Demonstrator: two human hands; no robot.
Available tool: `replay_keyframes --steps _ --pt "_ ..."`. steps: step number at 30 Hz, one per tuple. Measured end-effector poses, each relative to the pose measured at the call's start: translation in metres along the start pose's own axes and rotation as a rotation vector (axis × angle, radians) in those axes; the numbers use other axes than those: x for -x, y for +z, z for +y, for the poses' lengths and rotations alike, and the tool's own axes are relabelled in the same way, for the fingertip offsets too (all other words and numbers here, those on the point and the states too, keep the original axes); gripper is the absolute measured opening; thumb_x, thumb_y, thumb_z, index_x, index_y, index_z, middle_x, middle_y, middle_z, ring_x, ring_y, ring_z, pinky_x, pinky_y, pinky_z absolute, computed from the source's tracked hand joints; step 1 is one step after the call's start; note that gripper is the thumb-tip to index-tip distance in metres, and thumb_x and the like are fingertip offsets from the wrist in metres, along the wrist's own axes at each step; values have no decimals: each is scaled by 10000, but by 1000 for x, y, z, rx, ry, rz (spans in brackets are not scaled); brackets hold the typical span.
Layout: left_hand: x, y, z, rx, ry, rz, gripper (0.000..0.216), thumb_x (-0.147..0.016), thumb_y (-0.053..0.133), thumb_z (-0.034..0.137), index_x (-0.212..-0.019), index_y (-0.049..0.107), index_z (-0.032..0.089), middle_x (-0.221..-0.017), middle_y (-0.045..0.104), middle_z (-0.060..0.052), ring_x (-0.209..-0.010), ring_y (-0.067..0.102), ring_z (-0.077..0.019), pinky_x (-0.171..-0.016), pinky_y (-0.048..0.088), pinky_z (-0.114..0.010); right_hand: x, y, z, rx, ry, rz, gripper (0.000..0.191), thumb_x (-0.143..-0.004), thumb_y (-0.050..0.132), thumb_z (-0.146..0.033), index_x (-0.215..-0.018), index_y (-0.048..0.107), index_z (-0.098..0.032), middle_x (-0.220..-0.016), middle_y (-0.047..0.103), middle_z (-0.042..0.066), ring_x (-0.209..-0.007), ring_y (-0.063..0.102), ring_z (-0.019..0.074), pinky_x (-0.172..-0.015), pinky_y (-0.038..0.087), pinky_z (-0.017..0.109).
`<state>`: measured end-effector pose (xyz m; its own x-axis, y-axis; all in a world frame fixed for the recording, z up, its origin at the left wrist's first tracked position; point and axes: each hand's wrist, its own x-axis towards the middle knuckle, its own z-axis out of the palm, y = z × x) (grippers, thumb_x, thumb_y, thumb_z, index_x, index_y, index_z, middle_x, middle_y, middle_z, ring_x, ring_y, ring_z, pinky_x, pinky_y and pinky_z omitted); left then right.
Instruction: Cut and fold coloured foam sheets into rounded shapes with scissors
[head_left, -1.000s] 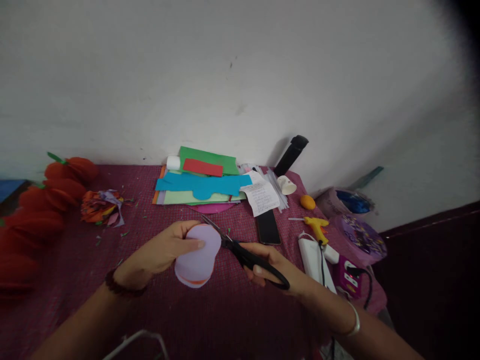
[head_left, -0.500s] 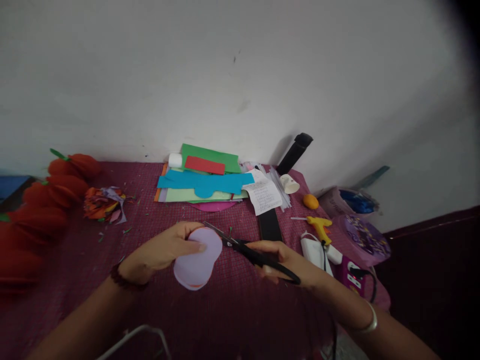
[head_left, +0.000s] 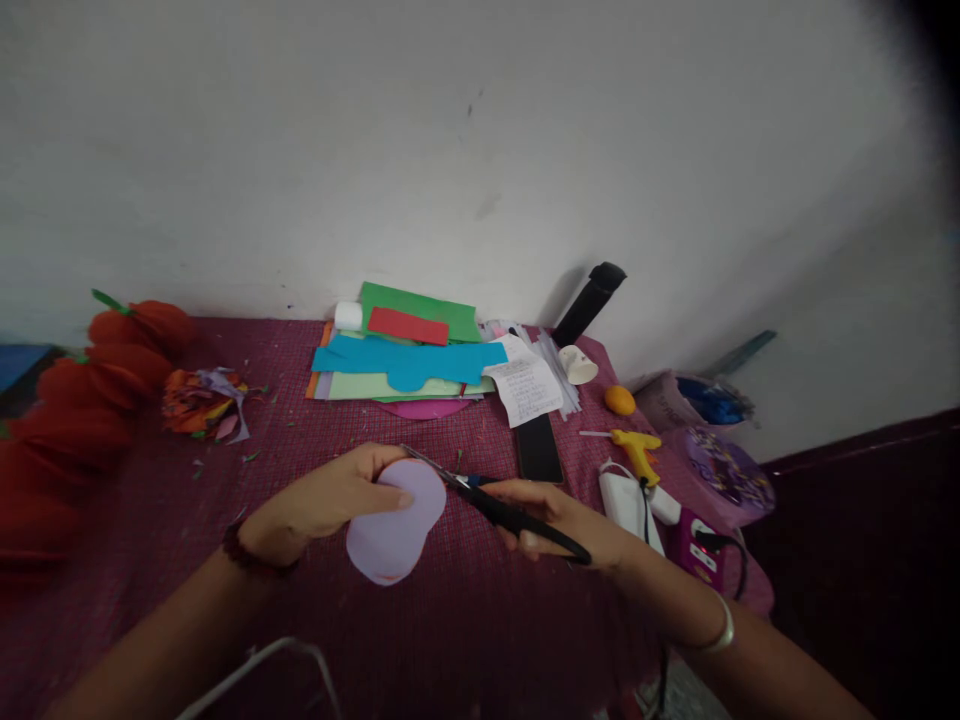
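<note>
My left hand [head_left: 346, 497] pinches a pale lilac paper cutout [head_left: 397, 540] with rounded lobes, the thumb lying on top of it. A thin orange edge shows beneath the lilac, so more than one layer seems to be held. In my right hand [head_left: 555, 520] is a pair of black-handled scissors [head_left: 499, 510], my fingers wrapped round the handles. The blades point left and lie along the cutout's upper right edge, touching or very close to it. Whether the blades are parted is hard to make out.
Coloured sheets [head_left: 420, 365] lie against the wall, beside a handwritten paper [head_left: 529, 385] and a black phone [head_left: 538, 450]. Paper scraps [head_left: 206, 403] and red-orange paper pumpkins [head_left: 105, 385] stand left. A yellow glue gun [head_left: 637, 452] and a purple power strip [head_left: 703, 548] lie right.
The scissors and my right hand have shifted slightly left, and the handles look closer together. My left hand keeps its hold on the paper almost unmoved.
</note>
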<state>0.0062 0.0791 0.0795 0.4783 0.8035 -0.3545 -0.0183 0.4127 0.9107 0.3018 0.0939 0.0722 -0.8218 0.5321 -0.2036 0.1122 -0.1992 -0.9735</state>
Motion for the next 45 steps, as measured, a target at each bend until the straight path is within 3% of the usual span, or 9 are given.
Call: replay_keyframes --steps 19,22,25,34,37,45 --pt "0 1 0 -59 -27 1 293 -669 752 284 -919 689 144 -774 717 -30 -598 612 -136 -538 448 -225 -1 2 -12 56 -12 55 606 -747 774 -377 -1307 599 -224 -779 523 -6 -633 421 83 -518 359 196" --pt "-1 1 -1 -60 -15 -11 296 -670 746 281 -931 694 151 -784 718 -29 -603 612 -133 -533 444 -218 -1 1 -13 84 6 76 597 -735 780 -349 -1297 615 -235 -852 575 11 -684 463 97 -599 424 226" --pt "-2 0 -3 -60 -8 -23 304 -659 749 283 -929 697 153 -788 719 -29 -601 610 -131 -520 441 -210 0 -1 -12 126 30 93 592 -726 782 -329 -1292 625 -251 -1056 629 51 -848 537 144 -725 473 267" --pt "-3 -4 -7 -185 10 30 317 -638 749 289 -919 692 154 -800 717 -30 -650 633 -159 -534 456 -217 5 -8 -15 170 73 59 613 -766 756 -326 -1346 574 -246 -1305 602 75 -1133 563 234 -929 473 362" --pt "-3 -3 -7 -235 -8 72 312 -625 752 296 -901 684 166 -806 724 -33 -677 649 -182 -549 476 -235 7 -10 -16 173 81 52 615 -766 759 -304 -1349 571 -253 -1286 609 70 -1101 575 219 -893 488 332" --pt "-6 0 -5 -258 -47 1 279 -603 703 262 -860 697 151 -786 735 -43 -647 659 -191 -542 475 -252 12 -16 -29 326 100 38 570 -777 746 -289 -1324 599 -228 -1102 659 64 -907 580 166 -736 498 262"
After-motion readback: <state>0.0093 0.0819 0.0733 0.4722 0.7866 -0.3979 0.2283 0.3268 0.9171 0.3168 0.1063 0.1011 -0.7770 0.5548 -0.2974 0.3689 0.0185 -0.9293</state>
